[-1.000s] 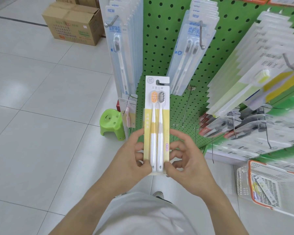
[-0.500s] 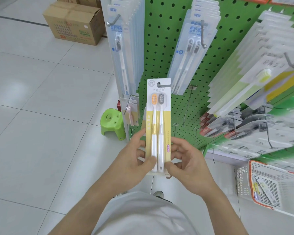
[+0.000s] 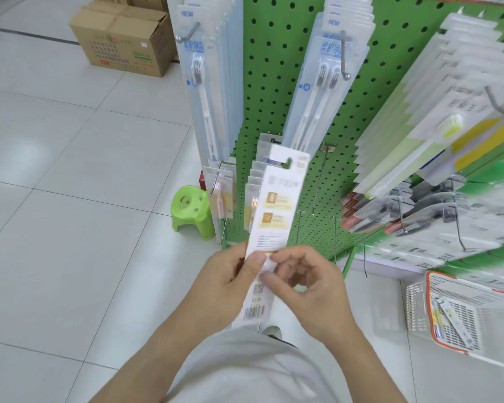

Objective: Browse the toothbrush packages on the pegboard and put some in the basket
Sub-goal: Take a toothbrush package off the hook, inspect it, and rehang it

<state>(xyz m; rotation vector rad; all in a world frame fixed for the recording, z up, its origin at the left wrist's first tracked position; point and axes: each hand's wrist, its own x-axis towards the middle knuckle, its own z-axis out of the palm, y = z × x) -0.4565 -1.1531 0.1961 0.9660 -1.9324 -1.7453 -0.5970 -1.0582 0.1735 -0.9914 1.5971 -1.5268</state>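
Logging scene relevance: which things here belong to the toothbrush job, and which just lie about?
Job: toothbrush package, held by left hand and right hand; pegboard; basket.
Lying about: green stool; cardboard box.

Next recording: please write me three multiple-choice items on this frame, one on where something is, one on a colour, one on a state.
1. Where is the basket?
A. On the floor at lower right
B. Hanging from a peg
C. On the cardboard box

2. What colour is the small stool?
A. Red
B. Blue
C. Light green

3. Which side of the held toothbrush package faces the camera?
A. The front, with the brush heads
B. The printed back, with a barcode
C. Only its thin edge

Key: 1 A, it lies on the tiles below the pegboard. 2 C, its seat and legs are lime green. 3 B, text panels and a barcode show while the left hand and right hand pinch the package.
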